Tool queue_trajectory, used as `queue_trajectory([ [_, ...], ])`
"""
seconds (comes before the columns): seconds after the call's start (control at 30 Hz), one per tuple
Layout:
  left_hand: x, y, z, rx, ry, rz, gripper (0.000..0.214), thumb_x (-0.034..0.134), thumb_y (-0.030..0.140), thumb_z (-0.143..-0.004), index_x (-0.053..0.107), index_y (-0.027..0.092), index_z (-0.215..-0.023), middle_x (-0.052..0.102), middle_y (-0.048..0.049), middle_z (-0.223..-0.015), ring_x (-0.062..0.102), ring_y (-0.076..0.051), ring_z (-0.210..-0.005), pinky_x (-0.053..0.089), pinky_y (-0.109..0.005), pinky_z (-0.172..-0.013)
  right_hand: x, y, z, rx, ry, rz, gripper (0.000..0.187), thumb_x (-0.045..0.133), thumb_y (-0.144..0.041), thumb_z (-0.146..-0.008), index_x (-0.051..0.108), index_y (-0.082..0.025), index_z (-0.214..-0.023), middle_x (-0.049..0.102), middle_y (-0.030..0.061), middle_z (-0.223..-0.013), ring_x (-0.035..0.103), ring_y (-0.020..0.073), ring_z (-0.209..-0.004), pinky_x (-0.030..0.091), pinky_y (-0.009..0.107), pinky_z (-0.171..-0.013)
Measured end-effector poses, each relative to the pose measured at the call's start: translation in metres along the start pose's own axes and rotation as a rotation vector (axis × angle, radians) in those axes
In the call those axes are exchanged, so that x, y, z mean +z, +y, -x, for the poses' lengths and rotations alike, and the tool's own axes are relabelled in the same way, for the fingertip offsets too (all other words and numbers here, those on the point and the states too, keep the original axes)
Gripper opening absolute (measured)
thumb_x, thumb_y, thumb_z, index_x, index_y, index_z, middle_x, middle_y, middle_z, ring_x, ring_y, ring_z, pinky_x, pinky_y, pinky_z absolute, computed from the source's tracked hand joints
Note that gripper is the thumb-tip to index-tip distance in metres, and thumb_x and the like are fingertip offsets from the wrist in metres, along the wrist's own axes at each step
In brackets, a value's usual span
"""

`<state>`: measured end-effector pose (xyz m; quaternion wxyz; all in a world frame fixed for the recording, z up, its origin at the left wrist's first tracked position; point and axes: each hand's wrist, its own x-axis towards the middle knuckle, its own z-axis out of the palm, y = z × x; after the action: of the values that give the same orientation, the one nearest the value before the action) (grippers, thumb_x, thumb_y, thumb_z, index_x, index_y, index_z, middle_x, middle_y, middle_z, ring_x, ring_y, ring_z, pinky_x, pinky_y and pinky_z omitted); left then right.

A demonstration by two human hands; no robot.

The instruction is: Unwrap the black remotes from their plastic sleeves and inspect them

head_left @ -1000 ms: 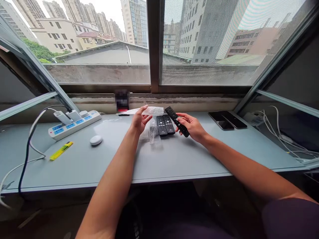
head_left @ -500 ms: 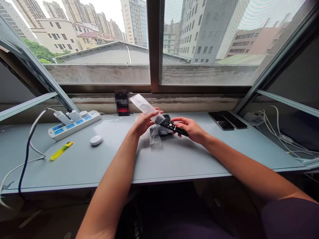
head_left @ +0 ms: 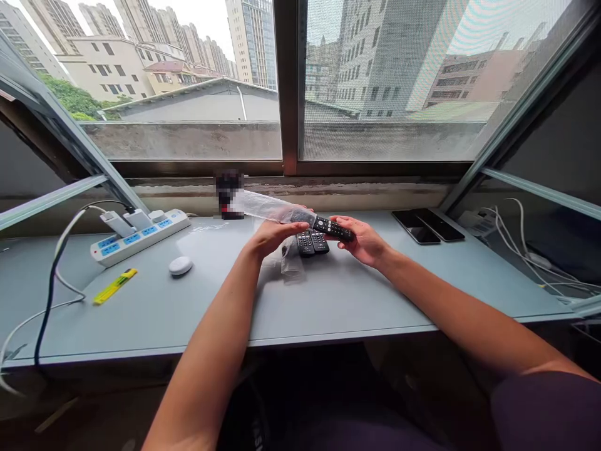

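I'm holding the black remote [head_left: 332, 228] above the desk [head_left: 357, 300] with my right hand [head_left: 362, 242], its fingers wrapped closed around it. Its left end is sitting in the clear plastic sleeve [head_left: 275, 208], which my left hand [head_left: 271, 238] is gripping with fingers pressed together. Two remotes [head_left: 312, 243] are lying just below, beside a plastic bag [head_left: 291, 263].
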<state>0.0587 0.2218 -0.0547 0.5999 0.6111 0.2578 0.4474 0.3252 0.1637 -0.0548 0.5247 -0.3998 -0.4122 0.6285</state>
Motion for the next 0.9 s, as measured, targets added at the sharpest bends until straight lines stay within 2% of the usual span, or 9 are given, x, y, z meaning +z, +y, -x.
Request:
queue_trajectory([
  [0.1, 0.001, 0.0, -0.002, 0.049, 0.085, 0.012, 0.055, 0.105, 0.039, -0.073, 0.083, 0.025, -0.122, 0.078, -0.0089, -0.137, 0.071, -0.031, -0.126, 0.053, -0.043, -0.112, -0.005, 0.003, -0.006, -0.028, 0.157, -0.03, 0.007, 0.073, -0.021, -0.1, 0.08, -0.021, -0.102, 0.085, 0.0092, -0.115, 0.085, 0.0212, -0.086, 0.052, 0.021, -0.049],
  [0.17, 0.004, 0.001, -0.002, 0.057, 0.097, 0.027, 0.057, 0.106, 0.039, -0.072, 0.083, 0.025, -0.122, 0.078, -0.0088, -0.134, 0.071, -0.03, -0.123, 0.053, -0.044, -0.111, -0.006, 0.006, -0.008, -0.053, 0.218, -0.037, 0.006, 0.074, -0.019, -0.101, 0.079, -0.022, -0.101, 0.085, 0.0067, -0.11, 0.083, 0.0177, -0.081, 0.055, 0.02, -0.052],
  [0.3, 0.012, 0.004, 0.001, 0.018, 0.037, 0.044, 0.057, 0.107, 0.036, -0.069, 0.083, 0.021, -0.118, 0.08, -0.0095, -0.123, 0.073, -0.029, -0.118, 0.054, -0.044, -0.109, -0.003, 0.011, -0.007, -0.095, 0.116, -0.028, 0.006, 0.083, -0.022, -0.099, 0.079, -0.023, -0.104, 0.085, 0.0045, -0.105, 0.083, 0.0167, -0.083, 0.069, 0.027, -0.075],
  [0.4, 0.016, 0.004, 0.003, -0.022, 0.013, 0.048, 0.056, 0.107, 0.034, -0.068, 0.083, 0.02, -0.117, 0.08, -0.0094, -0.118, 0.074, -0.029, -0.114, 0.055, -0.045, -0.107, -0.001, 0.012, -0.005, -0.089, 0.001, -0.004, 0.015, 0.087, -0.024, -0.096, 0.081, -0.023, -0.11, 0.086, 0.006, -0.111, 0.084, 0.0184, -0.089, 0.072, 0.032, -0.086],
  [0.5, 0.016, 0.001, 0.001, -0.003, 0.072, 0.063, 0.061, 0.107, 0.033, -0.067, 0.082, 0.021, -0.121, 0.081, -0.0087, -0.121, 0.075, -0.029, -0.116, 0.056, -0.045, -0.107, -0.003, 0.012, -0.006, -0.108, 0.038, -0.001, 0.02, 0.087, -0.023, -0.096, 0.082, -0.026, -0.115, 0.086, 0.0057, -0.118, 0.085, 0.0206, -0.099, 0.073, 0.033, -0.088],
  [0.6, 0.014, -0.001, -0.001, 0.025, 0.123, 0.075, 0.063, 0.107, 0.033, -0.067, 0.081, 0.023, -0.124, 0.081, -0.0076, -0.123, 0.074, -0.029, -0.118, 0.054, -0.044, -0.109, -0.006, 0.01, -0.006, -0.152, 0.106, 0.03, 0.017, 0.086, -0.027, -0.097, 0.083, -0.027, -0.113, 0.085, 0.0061, -0.126, 0.085, 0.0223, -0.106, 0.073, 0.033, -0.086],
  [0.67, 0.015, -0.001, -0.001, 0.03, 0.123, 0.058, 0.061, 0.107, 0.035, -0.067, 0.081, 0.023, -0.122, 0.08, -0.0077, -0.121, 0.074, -0.029, -0.117, 0.054, -0.044, -0.109, -0.004, 0.01, -0.003, -0.168, 0.059, 0.061, 0.018, 0.087, -0.032, -0.096, 0.085, -0.026, -0.112, 0.083, 0.0078, -0.133, 0.085, 0.0244, -0.109, 0.073, 0.035, -0.087],
  [0.83, 0.02, 0.003, 0.003, 0.05, -0.009, -0.077, 0.048, 0.103, 0.042, -0.075, 0.081, 0.02, -0.112, 0.077, -0.007, -0.108, 0.072, -0.027, -0.105, 0.056, -0.042, -0.098, 0.006, 0.013, 0.008, -0.141, -0.245, 0.099, 0.044, 0.095, -0.046, -0.089, 0.086, -0.027, -0.127, 0.084, 0.0098, -0.131, 0.083, 0.032, -0.12, 0.074, 0.042, -0.091],
  [0.9, 0.021, 0.004, 0.004, 0.065, -0.053, -0.119, 0.041, 0.099, 0.044, -0.08, 0.08, 0.02, -0.108, 0.075, -0.0062, -0.104, 0.071, -0.026, -0.102, 0.055, -0.04, -0.096, 0.008, 0.013, 0.01, -0.145, -0.27, 0.114, 0.048, 0.096, -0.049, -0.088, 0.086, -0.028, -0.13, 0.085, 0.0097, -0.129, 0.083, 0.0326, -0.121, 0.074, 0.042, -0.091],
])
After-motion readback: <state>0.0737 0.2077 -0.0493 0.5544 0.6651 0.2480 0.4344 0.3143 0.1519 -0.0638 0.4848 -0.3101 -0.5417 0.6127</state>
